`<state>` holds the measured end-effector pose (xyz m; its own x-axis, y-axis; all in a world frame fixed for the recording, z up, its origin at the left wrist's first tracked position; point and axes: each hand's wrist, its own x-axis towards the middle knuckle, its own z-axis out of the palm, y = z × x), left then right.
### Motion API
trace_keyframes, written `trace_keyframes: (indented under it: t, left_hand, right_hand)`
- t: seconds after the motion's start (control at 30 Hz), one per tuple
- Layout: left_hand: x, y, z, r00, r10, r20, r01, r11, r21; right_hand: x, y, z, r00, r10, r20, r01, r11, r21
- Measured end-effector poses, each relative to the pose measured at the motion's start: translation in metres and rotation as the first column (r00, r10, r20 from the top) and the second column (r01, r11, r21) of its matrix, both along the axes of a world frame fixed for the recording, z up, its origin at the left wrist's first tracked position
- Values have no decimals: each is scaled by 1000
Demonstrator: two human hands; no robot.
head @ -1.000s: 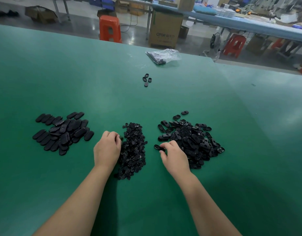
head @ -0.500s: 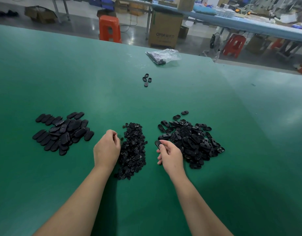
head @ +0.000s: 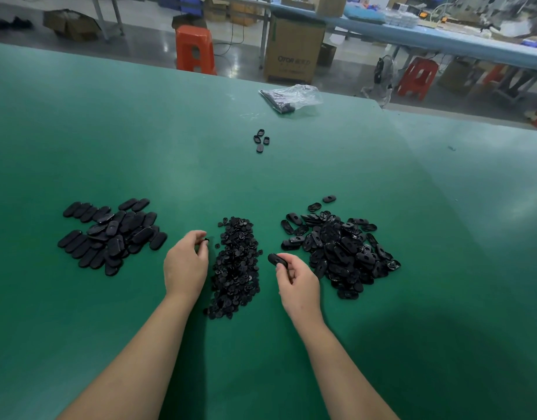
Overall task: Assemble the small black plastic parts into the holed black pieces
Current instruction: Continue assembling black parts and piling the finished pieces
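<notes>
both hands sit low over the green table point(head: 109, 131), one on either side of the middle heap. left hand point(head: 186, 267) has its fingers curled, and its fingertips pinch one small black part point(head: 205, 240) just at the left edge of the heap of small black parts point(head: 235, 265). right hand point(head: 296, 281) is curled too, thumb and fingers gripping one holed black piece point(head: 277, 260), an oval held just off the left side of the pile of holed black pieces point(head: 341, 247) (whether it is clear of the table or touching it, i cannot tell). the two held items are apart, with the upper part of the small-part heap between them.

further left lies a spread of closed-looking black ovals point(head: 111, 233), some in rough rows, some stacked, well apart from the left hand. four loose black ovals point(head: 261, 140) lie together further up the table, and beyond them, near the far edge, a clear plastic bag point(head: 291, 97) with dark contents. past the table stand an orange stool point(head: 195, 50), a cardboard box point(head: 294, 51) and a red stool point(head: 417, 75) on the floor.
</notes>
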<state>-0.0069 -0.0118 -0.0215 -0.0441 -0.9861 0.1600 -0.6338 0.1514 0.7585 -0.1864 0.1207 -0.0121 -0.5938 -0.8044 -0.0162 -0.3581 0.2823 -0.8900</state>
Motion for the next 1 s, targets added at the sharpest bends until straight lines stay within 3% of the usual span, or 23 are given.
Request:
trace_keyframes:
  t: [0.6, 0.87, 1.0]
  left_hand:
    - [2, 4, 10, 998, -63, 20, 63, 998, 11]
    - [-37, 34, 40, 943, -247, -221, 257, 966, 16]
    - [-63, 47, 48, 917, -371, -144, 381, 923, 50]
  right_hand:
    - [-2, -1, 1, 995, 16, 98, -12, 999, -33]
    - [-3, -1, -3, 996, 7, 84, -4, 999, -44]
    - [-2, -3, -3, 996, -6, 94, 12, 998, -66]
